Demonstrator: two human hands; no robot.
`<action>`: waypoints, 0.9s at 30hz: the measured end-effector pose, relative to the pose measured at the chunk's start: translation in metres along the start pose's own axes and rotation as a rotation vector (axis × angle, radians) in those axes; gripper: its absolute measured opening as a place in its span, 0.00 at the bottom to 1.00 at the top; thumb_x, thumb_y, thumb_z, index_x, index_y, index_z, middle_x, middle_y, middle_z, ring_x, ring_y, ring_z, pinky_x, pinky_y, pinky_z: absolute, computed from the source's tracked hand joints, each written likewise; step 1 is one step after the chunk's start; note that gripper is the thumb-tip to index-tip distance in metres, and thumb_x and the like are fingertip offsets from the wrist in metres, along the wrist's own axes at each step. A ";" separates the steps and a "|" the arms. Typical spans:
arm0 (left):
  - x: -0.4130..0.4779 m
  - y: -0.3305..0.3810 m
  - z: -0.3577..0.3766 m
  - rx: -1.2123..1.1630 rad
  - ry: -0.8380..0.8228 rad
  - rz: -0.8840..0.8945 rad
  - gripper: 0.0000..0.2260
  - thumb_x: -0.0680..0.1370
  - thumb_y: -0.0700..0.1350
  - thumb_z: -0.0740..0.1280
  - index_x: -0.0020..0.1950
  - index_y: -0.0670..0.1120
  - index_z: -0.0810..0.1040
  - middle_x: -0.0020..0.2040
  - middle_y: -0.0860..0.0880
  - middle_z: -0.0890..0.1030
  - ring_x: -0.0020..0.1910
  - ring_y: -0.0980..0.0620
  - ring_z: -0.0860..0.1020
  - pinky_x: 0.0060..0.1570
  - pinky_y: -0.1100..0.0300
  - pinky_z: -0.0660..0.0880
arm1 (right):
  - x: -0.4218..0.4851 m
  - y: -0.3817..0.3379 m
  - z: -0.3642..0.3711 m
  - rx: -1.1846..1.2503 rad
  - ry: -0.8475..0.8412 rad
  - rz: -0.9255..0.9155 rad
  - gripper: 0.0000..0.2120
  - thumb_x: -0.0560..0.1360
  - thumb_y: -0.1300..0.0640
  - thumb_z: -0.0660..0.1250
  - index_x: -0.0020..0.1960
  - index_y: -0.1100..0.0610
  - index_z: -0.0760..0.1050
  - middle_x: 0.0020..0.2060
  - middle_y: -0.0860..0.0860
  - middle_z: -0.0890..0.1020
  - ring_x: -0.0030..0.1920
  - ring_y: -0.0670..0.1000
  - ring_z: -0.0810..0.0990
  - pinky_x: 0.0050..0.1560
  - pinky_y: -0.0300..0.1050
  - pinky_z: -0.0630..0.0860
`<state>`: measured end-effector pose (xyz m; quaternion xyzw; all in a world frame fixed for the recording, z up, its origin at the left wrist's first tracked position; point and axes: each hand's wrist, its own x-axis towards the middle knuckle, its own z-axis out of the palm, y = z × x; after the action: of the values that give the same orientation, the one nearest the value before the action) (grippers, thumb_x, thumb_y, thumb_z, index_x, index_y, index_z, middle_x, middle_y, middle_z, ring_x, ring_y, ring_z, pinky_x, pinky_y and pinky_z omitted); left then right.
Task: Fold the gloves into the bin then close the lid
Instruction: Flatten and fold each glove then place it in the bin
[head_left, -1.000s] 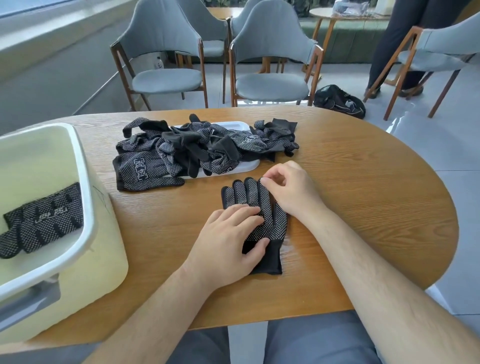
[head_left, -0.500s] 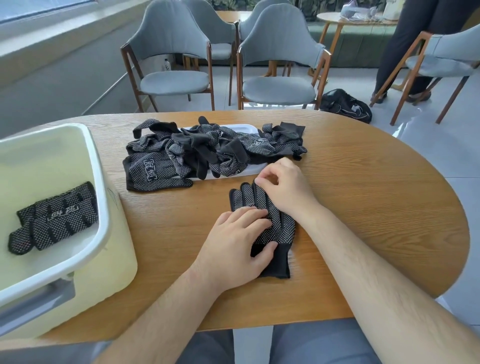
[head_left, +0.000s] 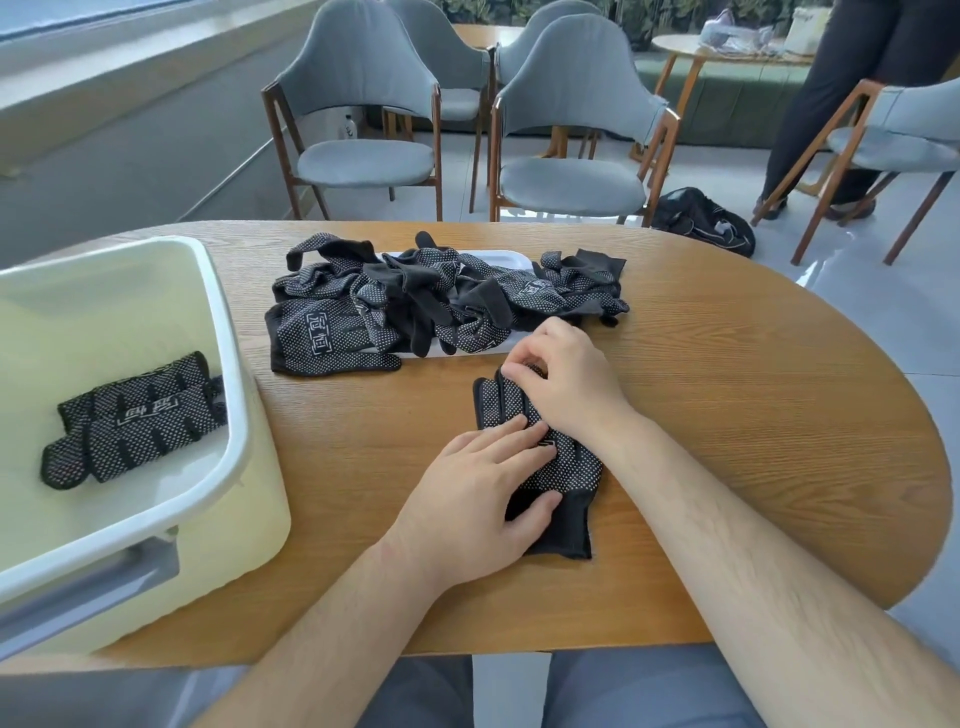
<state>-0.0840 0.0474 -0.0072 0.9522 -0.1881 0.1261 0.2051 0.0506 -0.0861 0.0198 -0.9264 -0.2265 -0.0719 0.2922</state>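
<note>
"Glove (head_left: 571, 467) first: where is it?"

"Flat on the wooden table (head_left: 753, 415), near the front edge and right in front of the person. The cuff faces them and the fingers point away."

"And the left hand (head_left: 467, 499)?"

"Laid flat on the glove. Its fingers are straight and press on the palm part, and the thumb sits by the plain cuff. It grips nothing."

"The right hand (head_left: 566, 379)?"

"Bent. Its fingers curl down onto the glove's finger ends and pinch them."

"How does the glove look?"

"Black knit covered in small white dots, with a plain black cuff. It lies at full length, not yet folded over."

"What's to the left?"

"A pale, open-topped bin (head_left: 228, 364) stands at the table's left end, well apart from the hands. Folded gloves (head_left: 135, 421) lie on its floor. They're the same dotted black, with a white mark."

"Farther back?"

"A pile of gloves (head_left: 441, 296), loose and tangled, lies just beyond the right hand on a white tray (head_left: 509, 257). Some spill off onto the wood."

"Beyond the table?"

"Grey chairs (head_left: 363, 130) with wooden legs, a black bag (head_left: 701, 221) on the floor, and at far right a person (head_left: 852, 104) standing in dark trousers."
</note>
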 end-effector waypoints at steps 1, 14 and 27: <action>0.000 0.000 0.000 0.001 0.001 0.002 0.21 0.80 0.59 0.62 0.70 0.51 0.78 0.73 0.55 0.74 0.77 0.55 0.66 0.73 0.58 0.64 | 0.000 -0.002 0.001 -0.020 -0.004 -0.006 0.06 0.78 0.47 0.70 0.46 0.48 0.83 0.46 0.43 0.75 0.55 0.49 0.74 0.55 0.50 0.74; -0.001 0.001 -0.002 -0.014 0.028 0.025 0.19 0.79 0.55 0.65 0.66 0.49 0.80 0.67 0.55 0.79 0.72 0.55 0.72 0.70 0.61 0.65 | 0.001 -0.026 0.003 -0.066 -0.099 -0.066 0.06 0.77 0.47 0.71 0.46 0.48 0.82 0.48 0.44 0.75 0.56 0.50 0.72 0.61 0.51 0.70; -0.002 0.004 -0.003 0.002 0.026 -0.084 0.24 0.81 0.61 0.59 0.72 0.51 0.76 0.77 0.54 0.69 0.80 0.53 0.60 0.78 0.54 0.58 | -0.029 0.009 -0.028 0.123 0.194 -0.015 0.08 0.81 0.56 0.66 0.55 0.51 0.83 0.50 0.45 0.79 0.50 0.47 0.78 0.56 0.51 0.77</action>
<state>-0.0874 0.0461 -0.0042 0.9578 -0.1449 0.1297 0.2116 0.0292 -0.1189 0.0305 -0.8936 -0.2079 -0.1494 0.3686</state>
